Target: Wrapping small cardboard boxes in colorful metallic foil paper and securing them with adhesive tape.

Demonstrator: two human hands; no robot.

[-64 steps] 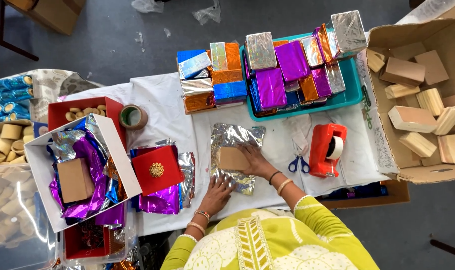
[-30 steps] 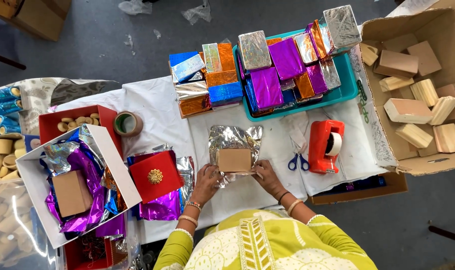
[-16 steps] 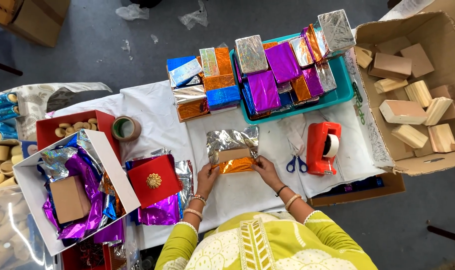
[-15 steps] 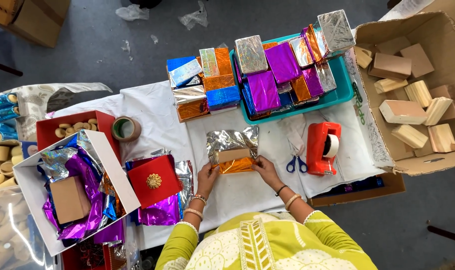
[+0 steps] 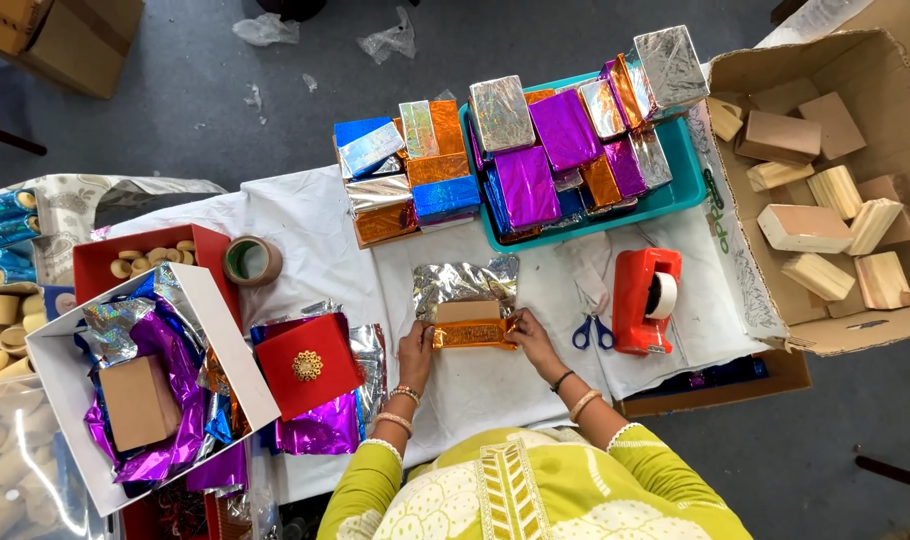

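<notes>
**Foil Folded Over a Block at a Crowded Wrapping Table**

White cloth covers the table (image 5: 305, 215), which stands on a grey floor and is crowded with wrapping supplies.

Seen from the head camera, the left hand (image 5: 415, 352) and right hand (image 5: 535, 343) sit at either end of a small block (image 5: 467, 312) lying near the table's front edge. The block rests on a foil sheet (image 5: 463, 283), silver on the side spread behind it and orange where its near edge is folded up against the block's front. Each hand pinches that orange fold at its end, fingers closed on the foil, thumbs toward the person.

Just right of the right hand lie blue-handled scissors (image 5: 593, 330), and beside them stands a red tape dispenser (image 5: 645, 300). Behind the block, a teal tray (image 5: 680, 185) holds wrapped parcels in purple, silver and orange; a stack of wrapped parcels (image 5: 400, 170) sits beside it on the cloth. A cardboard box (image 5: 875, 330) of bare wooden blocks stands at the far right. Left of the hands lies a red lid with a gold ornament (image 5: 308, 365), then a white box (image 5: 70, 370) of loose foil, and farther back a roll of tape (image 5: 252, 261).
</notes>
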